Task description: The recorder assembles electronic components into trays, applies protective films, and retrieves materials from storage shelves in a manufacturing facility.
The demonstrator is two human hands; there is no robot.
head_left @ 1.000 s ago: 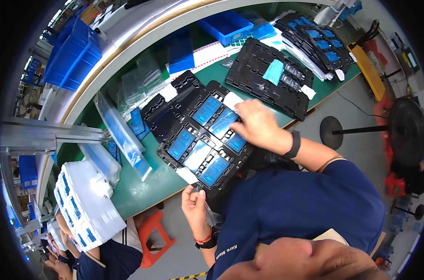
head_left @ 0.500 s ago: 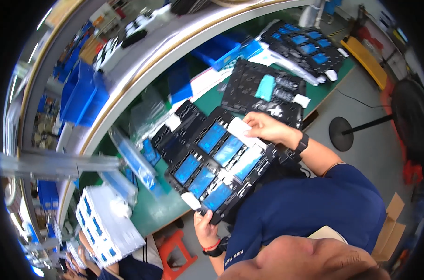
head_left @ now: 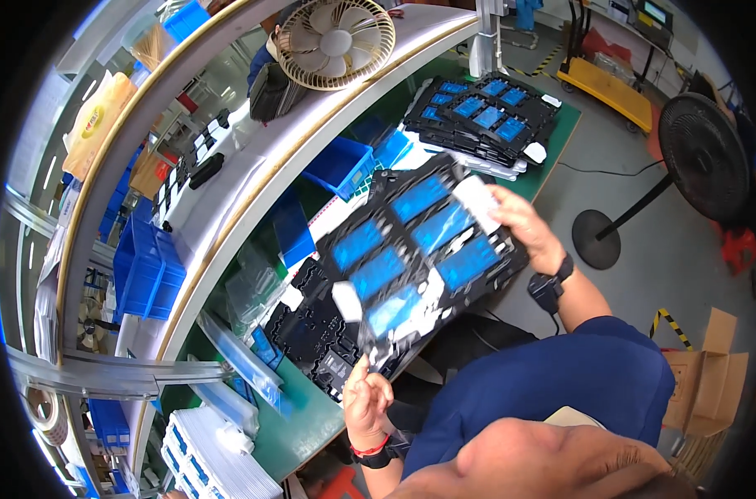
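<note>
Tilted above the bench is a black plastic panel [head_left: 406, 243] with several blue film-covered rectangles [head_left: 419, 198] and white tabs [head_left: 475, 202] at its edges. My right hand [head_left: 527, 229] grips its right edge beside a white tab. At the near left corner, my left hand [head_left: 368, 403] pinches the panel between thumb and fingers. Another black frame [head_left: 311, 320], without blue film, lies on the bench left of the held panel and is partly covered by it.
Similar panels with blue rectangles [head_left: 490, 112] are stacked at the green bench's [head_left: 303, 441] far right end. A blue bin [head_left: 340, 166] sits behind the held panel. White sheets [head_left: 203, 457] are piled at near left. A black floor fan [head_left: 700, 154] stands right; a shelf overhangs the bench.
Both hands have lifted and shifted the panel up and away from my body. It now covers where the black frame with the teal piece was seen. The head view has turned.
</note>
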